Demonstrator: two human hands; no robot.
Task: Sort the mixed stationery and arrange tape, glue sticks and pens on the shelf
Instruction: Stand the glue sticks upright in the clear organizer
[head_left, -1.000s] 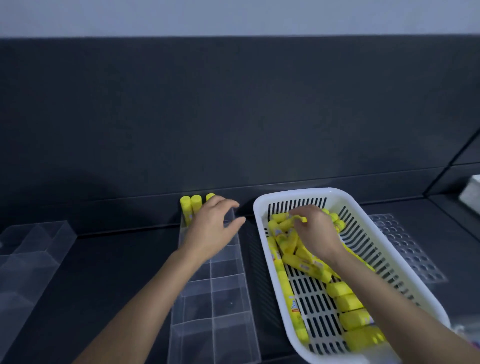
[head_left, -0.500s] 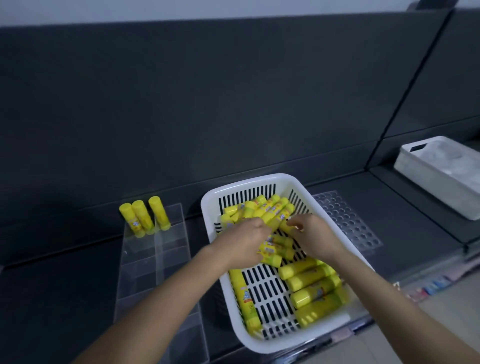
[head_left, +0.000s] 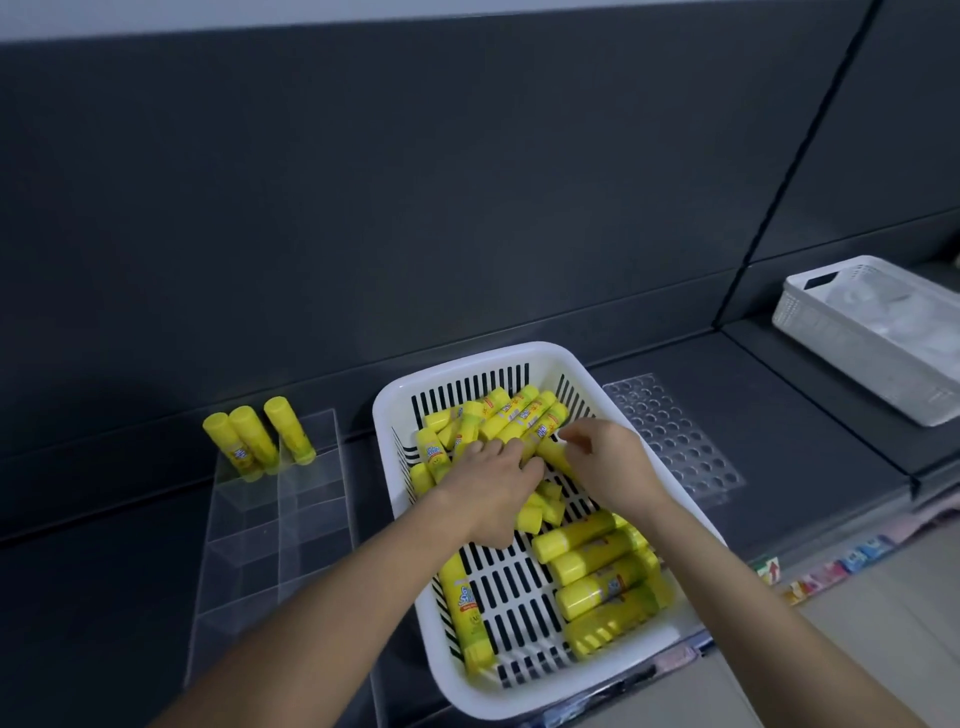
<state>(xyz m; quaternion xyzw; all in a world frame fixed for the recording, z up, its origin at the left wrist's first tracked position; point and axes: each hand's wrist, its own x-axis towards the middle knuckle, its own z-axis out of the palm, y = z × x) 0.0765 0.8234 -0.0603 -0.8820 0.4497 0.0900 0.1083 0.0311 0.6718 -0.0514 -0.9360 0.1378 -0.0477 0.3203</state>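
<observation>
The glue sticks (head_left: 597, 564) lie heaped in a white plastic slotted basket (head_left: 545, 358) at the lower centre of the frame. They are bright yellow cylinders with smooth, rounded caps. Each carries a printed label with blue lettering and a small strip of red. The writing is too blurred to read, apart from what may be an "S" on the long stick at the basket's lower left. The basket is a glossy rectangle with rounded corners, its floor and walls cut into narrow slots.

The left hand (head_left: 488, 483) reaches into the middle of the heap, knuckles up, fingers bent down among the sticks. Whether it grips any cannot be told. The right hand (head_left: 608, 462) sits just beside it to the right, fingers curled, thumb drawn towards the forefinger over the end of a stick. Whether it pinches that stick is not clear.

Left of the basket stands a clear organiser (head_left: 311, 499) of hard transparent plastic, split into square cells. Three upright sticks (head_left: 254, 441) stand in its far row at centre left.

Right of the basket lies a clear perforated sheet (head_left: 670, 431) with rows of round holes. All of it rests on a matte dark grey shelf (head_left: 779, 415). A second basket (head_left: 831, 338), white and finely latticed, sits at the right edge. Coloured price tags (head_left: 831, 566), unreadable, line the shelf's front lip at lower right.
</observation>
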